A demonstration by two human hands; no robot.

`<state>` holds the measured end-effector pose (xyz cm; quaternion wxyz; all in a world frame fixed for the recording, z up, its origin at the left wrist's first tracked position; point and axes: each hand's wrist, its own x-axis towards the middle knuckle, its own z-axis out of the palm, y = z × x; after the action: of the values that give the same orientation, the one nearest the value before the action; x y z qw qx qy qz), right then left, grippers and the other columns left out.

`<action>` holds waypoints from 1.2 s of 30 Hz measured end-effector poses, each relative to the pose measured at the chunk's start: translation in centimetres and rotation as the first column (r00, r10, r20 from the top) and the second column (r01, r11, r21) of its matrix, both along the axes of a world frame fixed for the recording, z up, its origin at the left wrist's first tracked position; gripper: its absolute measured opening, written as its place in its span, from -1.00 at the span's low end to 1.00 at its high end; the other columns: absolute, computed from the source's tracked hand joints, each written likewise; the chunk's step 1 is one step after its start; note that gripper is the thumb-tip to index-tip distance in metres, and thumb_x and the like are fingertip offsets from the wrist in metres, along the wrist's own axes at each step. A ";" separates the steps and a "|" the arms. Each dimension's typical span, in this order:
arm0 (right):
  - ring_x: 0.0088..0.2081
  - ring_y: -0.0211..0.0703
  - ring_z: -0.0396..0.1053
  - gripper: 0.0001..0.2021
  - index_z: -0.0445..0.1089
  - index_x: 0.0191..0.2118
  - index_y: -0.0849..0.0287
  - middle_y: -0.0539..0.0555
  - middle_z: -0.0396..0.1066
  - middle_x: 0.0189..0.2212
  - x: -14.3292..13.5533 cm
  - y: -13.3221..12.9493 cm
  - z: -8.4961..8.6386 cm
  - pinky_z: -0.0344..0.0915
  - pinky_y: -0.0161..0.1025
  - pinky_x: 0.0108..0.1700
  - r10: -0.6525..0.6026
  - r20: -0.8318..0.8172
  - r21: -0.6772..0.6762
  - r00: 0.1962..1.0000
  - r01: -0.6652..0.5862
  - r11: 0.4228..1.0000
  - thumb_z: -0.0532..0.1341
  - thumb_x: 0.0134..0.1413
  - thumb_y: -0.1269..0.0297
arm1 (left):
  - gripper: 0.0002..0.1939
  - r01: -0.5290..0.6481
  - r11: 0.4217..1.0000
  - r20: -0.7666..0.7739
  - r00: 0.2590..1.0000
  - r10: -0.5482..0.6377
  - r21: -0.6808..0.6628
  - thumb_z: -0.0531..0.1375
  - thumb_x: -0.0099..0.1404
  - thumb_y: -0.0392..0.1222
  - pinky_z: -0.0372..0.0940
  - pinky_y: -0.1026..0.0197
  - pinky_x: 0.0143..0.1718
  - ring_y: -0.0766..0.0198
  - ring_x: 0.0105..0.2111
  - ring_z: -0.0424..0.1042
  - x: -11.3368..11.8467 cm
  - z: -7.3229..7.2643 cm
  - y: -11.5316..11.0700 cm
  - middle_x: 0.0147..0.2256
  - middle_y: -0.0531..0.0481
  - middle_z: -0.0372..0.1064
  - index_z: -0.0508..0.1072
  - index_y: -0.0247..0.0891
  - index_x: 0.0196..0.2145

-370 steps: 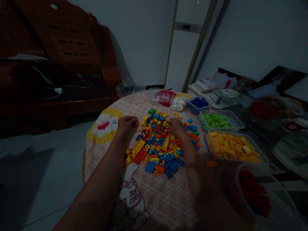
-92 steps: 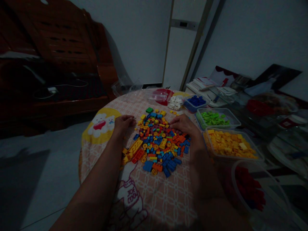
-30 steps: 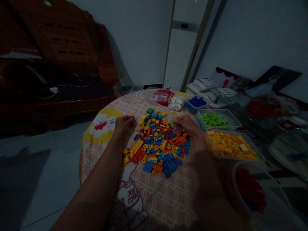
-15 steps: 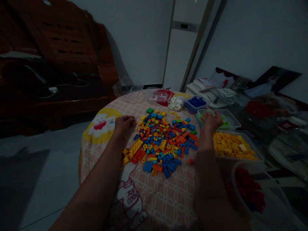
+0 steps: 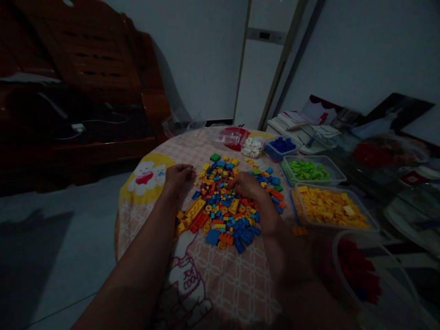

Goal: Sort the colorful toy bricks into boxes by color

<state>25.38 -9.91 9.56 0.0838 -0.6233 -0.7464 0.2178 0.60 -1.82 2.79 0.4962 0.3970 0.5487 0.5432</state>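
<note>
Mixed building bricks (image 5: 225, 200) lie loose in a wide pile on the round table. My left hand (image 5: 178, 178) rests at the pile's left edge, its fingers curled together; whatever they hold, if anything, is too small to make out. Over the upper middle of the pile is my right hand (image 5: 244, 184), fingers pinched down among the bricks, their tips partly hidden. Right of the pile stand a tub of light green bricks (image 5: 307, 170) and a tub of yellow bricks (image 5: 332, 207).
Behind are white bricks (image 5: 252, 147) and a tub of blue bricks (image 5: 282, 145). A round tub with red bricks (image 5: 357, 270) stands at the lower right. Clear plastic packaging (image 5: 227, 135) lies at the table's back, and a wooden bench (image 5: 99, 59) is at the left.
My right hand has moved left from over the light green tub down to the pile. My left hand has barely moved.
</note>
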 end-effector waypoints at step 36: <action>-0.21 -0.08 0.52 -0.76 0.54 -0.29 0.20 0.16 0.58 -0.33 -2.5 0.8 -2.5 0.26 -0.29 -0.22 -0.084 0.015 0.163 0.996 0.080 0.983 0.17 0.26 0.20 | -0.90 -0.018 1.000 -0.013 1.000 0.018 -0.016 0.25 0.01 -0.40 0.40 0.29 -0.41 0.33 -0.53 0.45 0.3 0.7 -0.5 -0.53 -0.04 0.47 0.52 -0.31 -0.44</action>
<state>22.90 -9.13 7.08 0.1351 -0.6468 -0.7363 0.1458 0.89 -2.31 3.47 0.4908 0.3915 0.5597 0.5409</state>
